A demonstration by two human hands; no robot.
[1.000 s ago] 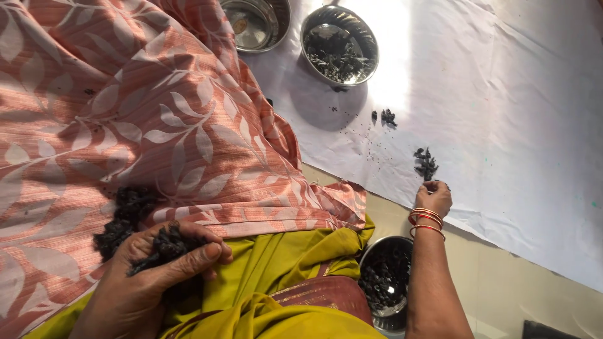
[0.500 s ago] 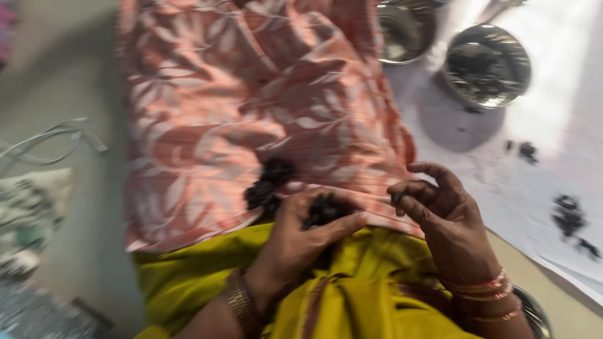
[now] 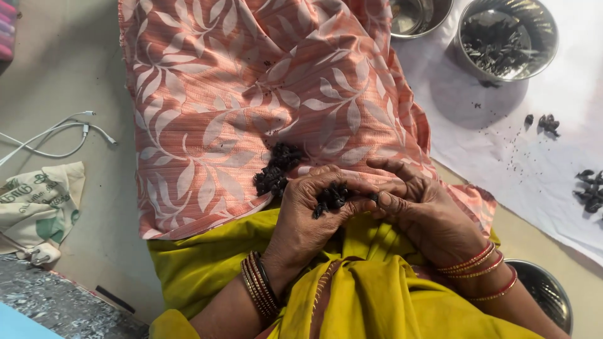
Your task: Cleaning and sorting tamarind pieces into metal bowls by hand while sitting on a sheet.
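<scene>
My left hand [image 3: 309, 216] rests on my lap, curled around a clump of small black dried pieces [image 3: 331, 198]. My right hand [image 3: 419, 207] is pressed against it, with its fingertips touching the same clump. A loose heap of the black pieces [image 3: 276, 169] lies just beyond my hands on the pink leaf-patterned cloth [image 3: 251, 94] over my lap. Yellow fabric [image 3: 352, 289] covers my lap below the hands. Bangles circle both wrists.
A steel bowl of dark pieces [image 3: 505, 41] and a second steel bowl [image 3: 411, 16] stand on a white sheet [image 3: 565, 157] at upper right. Small black piles [image 3: 590, 188] dot the sheet. Another steel bowl [image 3: 545, 294] sits by my right forearm. White cables [image 3: 56, 135] and a cloth bag [image 3: 38, 204] lie left.
My right hand came back from the white sheet, where it held a black piece, and now meets my left hand at the clump. The view has swung left.
</scene>
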